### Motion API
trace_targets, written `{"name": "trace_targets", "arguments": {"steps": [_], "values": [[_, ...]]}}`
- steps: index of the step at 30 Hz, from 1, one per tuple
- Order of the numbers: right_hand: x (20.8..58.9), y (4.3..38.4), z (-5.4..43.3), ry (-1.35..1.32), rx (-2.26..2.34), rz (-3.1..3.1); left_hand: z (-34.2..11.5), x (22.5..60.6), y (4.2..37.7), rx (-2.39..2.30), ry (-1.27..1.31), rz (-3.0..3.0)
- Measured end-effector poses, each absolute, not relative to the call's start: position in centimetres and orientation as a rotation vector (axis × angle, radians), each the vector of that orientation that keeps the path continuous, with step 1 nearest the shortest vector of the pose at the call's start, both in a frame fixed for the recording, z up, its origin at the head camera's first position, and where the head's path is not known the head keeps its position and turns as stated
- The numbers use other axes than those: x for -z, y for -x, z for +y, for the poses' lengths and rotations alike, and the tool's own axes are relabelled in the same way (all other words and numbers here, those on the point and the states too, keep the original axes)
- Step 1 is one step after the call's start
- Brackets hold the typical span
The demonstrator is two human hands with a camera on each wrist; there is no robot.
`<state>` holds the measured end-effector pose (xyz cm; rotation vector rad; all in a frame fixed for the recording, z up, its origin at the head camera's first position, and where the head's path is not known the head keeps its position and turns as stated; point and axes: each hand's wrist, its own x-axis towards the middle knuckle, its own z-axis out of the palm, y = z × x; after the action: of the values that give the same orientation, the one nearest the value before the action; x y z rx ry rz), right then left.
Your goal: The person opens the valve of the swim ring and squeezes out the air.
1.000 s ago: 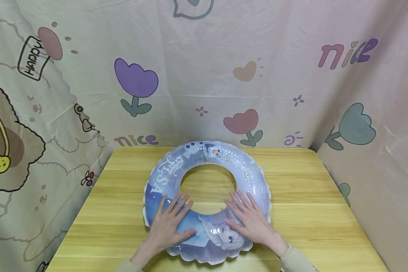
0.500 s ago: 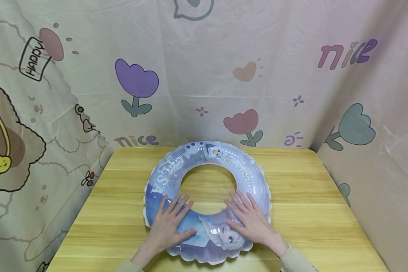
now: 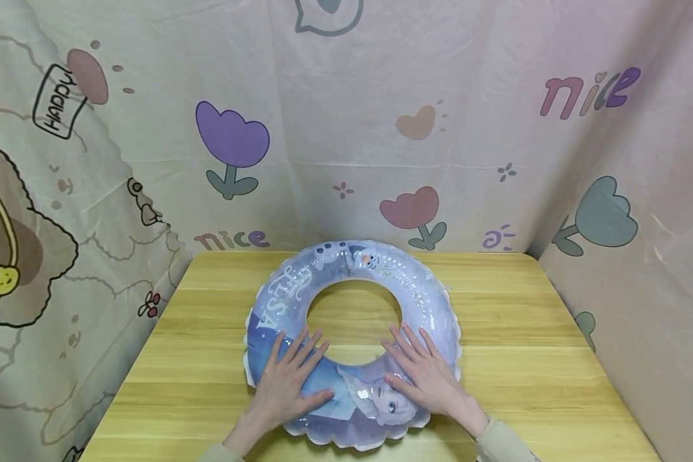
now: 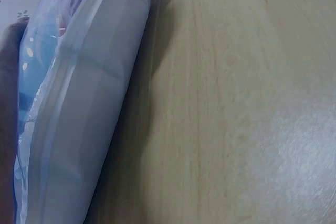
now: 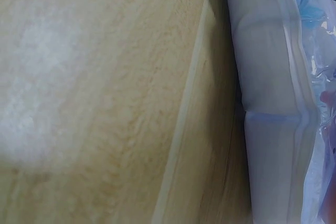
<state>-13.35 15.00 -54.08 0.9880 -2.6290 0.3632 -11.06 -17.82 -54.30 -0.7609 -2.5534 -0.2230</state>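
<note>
An inflated swim ring [image 3: 277, 289] lies flat on the wooden table, blue and lilac with a scalloped edge, a printed figure and the letters "ELSA". On its near left part rests my left hand [image 3: 285, 385], fingers spread and straight. My right hand [image 3: 424, 378] lies on the near right part in the same way, fingertips at the inner rim. In the left wrist view the pale side wall of the swim ring [image 4: 84, 93] fills the left, with part of the hand at the edge. The right wrist view has the ring's side [image 5: 273, 98] along the right.
The wooden table [image 3: 514, 346] extends to both sides of the ring and shows through its hole. Behind it hangs a pale curtain [image 3: 335, 115] printed with flowers and words; more printed cloth [image 3: 658, 308] hangs at the right and left.
</note>
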Motion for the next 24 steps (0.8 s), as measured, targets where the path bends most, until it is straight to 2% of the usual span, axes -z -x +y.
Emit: {"name": "trace_targets", "arguments": {"steps": [24], "values": [[54.24,13.38,14.97,-0.986,-0.400,-2.641,-17.85,54.43,11.07,0.227,0.759,-2.561]]}}
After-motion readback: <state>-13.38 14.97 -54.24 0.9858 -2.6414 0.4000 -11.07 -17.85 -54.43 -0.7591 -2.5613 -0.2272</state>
